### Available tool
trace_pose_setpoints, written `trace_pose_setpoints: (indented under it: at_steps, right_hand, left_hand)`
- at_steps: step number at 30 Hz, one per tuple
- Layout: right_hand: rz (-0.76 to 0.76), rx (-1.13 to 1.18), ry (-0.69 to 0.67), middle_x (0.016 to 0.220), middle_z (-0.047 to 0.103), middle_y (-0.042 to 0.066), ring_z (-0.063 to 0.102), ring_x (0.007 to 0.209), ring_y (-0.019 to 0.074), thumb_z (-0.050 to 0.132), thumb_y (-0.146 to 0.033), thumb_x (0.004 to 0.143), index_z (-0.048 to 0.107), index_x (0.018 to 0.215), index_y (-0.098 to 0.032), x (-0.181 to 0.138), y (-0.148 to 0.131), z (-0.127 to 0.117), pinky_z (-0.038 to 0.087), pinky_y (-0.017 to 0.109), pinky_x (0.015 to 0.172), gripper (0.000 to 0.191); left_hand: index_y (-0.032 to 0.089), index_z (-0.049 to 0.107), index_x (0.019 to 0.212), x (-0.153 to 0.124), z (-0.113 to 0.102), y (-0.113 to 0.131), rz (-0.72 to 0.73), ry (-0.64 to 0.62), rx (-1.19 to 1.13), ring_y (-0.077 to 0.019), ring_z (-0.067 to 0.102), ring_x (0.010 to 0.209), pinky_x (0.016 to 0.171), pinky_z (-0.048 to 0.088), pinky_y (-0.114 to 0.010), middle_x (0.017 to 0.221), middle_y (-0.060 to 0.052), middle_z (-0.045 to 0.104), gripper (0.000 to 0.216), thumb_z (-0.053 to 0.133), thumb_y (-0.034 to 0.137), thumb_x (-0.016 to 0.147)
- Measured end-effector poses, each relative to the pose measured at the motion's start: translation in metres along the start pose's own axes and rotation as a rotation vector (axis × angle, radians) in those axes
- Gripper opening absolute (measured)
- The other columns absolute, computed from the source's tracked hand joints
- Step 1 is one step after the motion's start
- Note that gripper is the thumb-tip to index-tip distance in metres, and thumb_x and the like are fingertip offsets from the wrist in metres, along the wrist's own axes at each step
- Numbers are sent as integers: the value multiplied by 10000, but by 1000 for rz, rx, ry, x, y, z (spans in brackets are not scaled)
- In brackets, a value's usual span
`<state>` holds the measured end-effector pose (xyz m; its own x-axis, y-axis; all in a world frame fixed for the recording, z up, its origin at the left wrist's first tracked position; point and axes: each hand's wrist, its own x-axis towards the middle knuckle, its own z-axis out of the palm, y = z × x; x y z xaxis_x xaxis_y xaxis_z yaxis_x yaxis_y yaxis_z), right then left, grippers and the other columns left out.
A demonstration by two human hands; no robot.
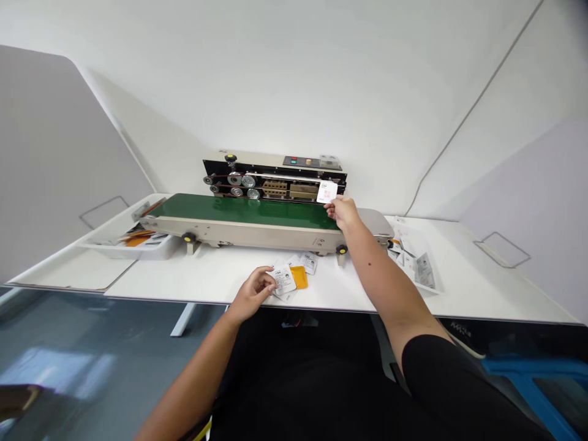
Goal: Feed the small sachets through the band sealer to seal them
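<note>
In my right hand point(342, 211) is a small white printed sachet point(326, 191), pinched at its lower edge and raised upright at the right end of the band sealer point(275, 177). Below it runs the sealer's green conveyor belt point(239, 209). My left hand point(254, 291) is low at the table's front edge, thumb and fingers closed on another white sachet point(283, 279). Around that sachet lie more white sachets point(309, 263) and an orange-yellow sachet point(300, 277), partly overlapping on the tabletop.
A white bin point(160, 248) with mixed packets stands at the conveyor's left end. Another white bin point(434, 286) with sachets is at the right, partly behind my right arm. The white table point(220, 269) backs onto a wall. A blue frame point(533, 373) is at lower right.
</note>
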<state>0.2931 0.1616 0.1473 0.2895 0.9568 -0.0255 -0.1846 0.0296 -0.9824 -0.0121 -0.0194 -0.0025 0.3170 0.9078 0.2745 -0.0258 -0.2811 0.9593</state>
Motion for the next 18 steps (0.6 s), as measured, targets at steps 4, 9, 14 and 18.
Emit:
trace_pose_setpoints:
  at_steps: [4,9,14,18]
  right_hand:
    - [-181,65,164,550,606,-36,499,392,72,524,-76,740,669,981,-141,-3,6,-9,394,141,374,289]
    - [-251,46,301,548,585,-71,481,376,69,499,-71,731,623,1088,-159,6,7,-34,373,134,362,388]
    - [-26,13,39,528,593,-46,505,384,78,529,-36,759,612,995,-141,6,4,-16,400,141,379,271]
    - [30,85,-41,544,592,-42,515,410,74,566,-49,823,602,998,-148,0,7,5,417,136,402,205]
  left_hand:
    - [201,534,1255,0,-1,0,10,-9,12,-174,630,794,765,489,-314,903,-38,674,421,701,432,945]
    - [197,561,1251,-1,-1,0,9,-23,40,-180,636,796,753,493,-312,897,-42,680,417,704,435,940]
    - [196,563,1259,-1,-1,-1,-11,-25,52,-178,628,789,729,483,-300,904,-44,680,427,706,438,937]
    - [194,567,1255,-2,-1,-2,3,-17,72,-184,638,814,758,492,-311,911,-47,675,414,699,431,943]
